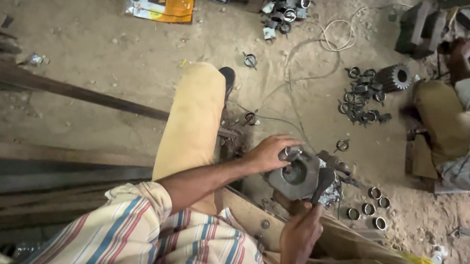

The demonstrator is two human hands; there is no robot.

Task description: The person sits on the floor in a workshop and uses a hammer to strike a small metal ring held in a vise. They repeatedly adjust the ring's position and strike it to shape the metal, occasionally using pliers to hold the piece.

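My left hand rests on a small metal ring piece at the top of a grey metal block with a round hole, fingers curled on the piece. My right hand grips the handle of a dark hammer, whose head hovers at the block's right edge. The block sits low in front of my knees, between my tan-trousered legs.
Several loose metal rings lie on the sandy floor right of the block. More ring parts and a toothed gear lie farther off. Another person sits at right. Long metal bars lie at left. An orange packet lies at the top.
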